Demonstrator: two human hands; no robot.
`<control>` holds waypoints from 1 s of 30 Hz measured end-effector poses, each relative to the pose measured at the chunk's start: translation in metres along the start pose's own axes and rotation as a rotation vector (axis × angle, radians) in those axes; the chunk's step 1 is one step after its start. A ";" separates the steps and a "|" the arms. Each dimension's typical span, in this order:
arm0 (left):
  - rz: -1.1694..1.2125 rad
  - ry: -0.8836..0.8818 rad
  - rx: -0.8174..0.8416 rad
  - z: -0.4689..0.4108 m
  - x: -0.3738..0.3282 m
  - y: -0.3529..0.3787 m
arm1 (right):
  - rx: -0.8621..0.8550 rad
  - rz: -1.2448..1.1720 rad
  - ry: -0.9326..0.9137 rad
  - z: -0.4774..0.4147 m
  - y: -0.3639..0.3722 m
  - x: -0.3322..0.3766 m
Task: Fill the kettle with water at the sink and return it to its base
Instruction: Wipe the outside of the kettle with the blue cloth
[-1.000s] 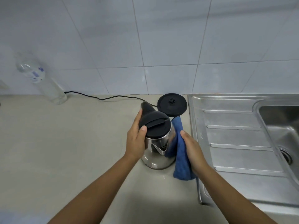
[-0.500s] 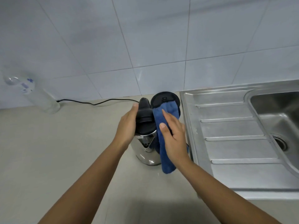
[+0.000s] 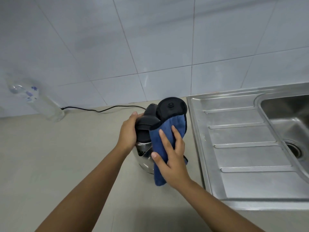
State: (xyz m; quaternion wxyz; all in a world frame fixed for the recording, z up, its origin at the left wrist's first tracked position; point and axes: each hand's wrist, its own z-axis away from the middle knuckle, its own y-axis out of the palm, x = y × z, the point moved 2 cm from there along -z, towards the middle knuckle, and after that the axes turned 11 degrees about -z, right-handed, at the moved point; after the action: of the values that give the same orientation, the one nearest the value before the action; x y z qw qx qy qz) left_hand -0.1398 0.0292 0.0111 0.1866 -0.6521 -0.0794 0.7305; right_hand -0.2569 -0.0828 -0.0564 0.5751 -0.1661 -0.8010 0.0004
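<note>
A steel kettle [image 3: 143, 157] with a black lid and handle stands on the beige counter, just in front of its round black base [image 3: 171, 107]. My left hand [image 3: 128, 133] grips the kettle's black top from the left side. My right hand [image 3: 172, 152] presses a blue cloth [image 3: 158, 141] flat against the kettle's right side, fingers spread and fairly straight. The cloth hides most of that side and hangs down to the counter. The sink basin [image 3: 287, 118] lies at the far right.
The steel draining board [image 3: 240, 148] fills the space right of the kettle. A black power cord [image 3: 103, 109] runs from the base along the wall to the left. A clear plastic bottle [image 3: 35, 99] leans against the tiled wall at the far left.
My right hand has brought the blue cloth up from the kettle's lower right side to cover its upper right side and lid edge. My left hand has stayed on the kettle's top.
</note>
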 end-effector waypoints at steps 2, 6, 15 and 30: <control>0.024 -0.005 -0.004 0.000 0.002 0.001 | 0.009 0.159 -0.177 -0.006 -0.005 0.000; 0.046 -0.016 -0.009 -0.003 0.003 0.001 | 0.047 0.357 -0.360 -0.030 -0.014 0.013; 0.081 -0.013 0.022 -0.003 0.007 -0.001 | 0.080 0.356 -0.336 -0.030 -0.049 0.005; 0.124 -0.035 0.015 -0.006 0.011 0.000 | 0.011 -0.057 -0.106 -0.041 -0.031 0.004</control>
State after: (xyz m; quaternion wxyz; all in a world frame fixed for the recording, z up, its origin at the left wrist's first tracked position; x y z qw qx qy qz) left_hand -0.1349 0.0322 -0.0001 0.1442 -0.6417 -0.0366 0.7524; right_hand -0.2285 -0.1189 -0.0324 0.5327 -0.1397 -0.8347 -0.0028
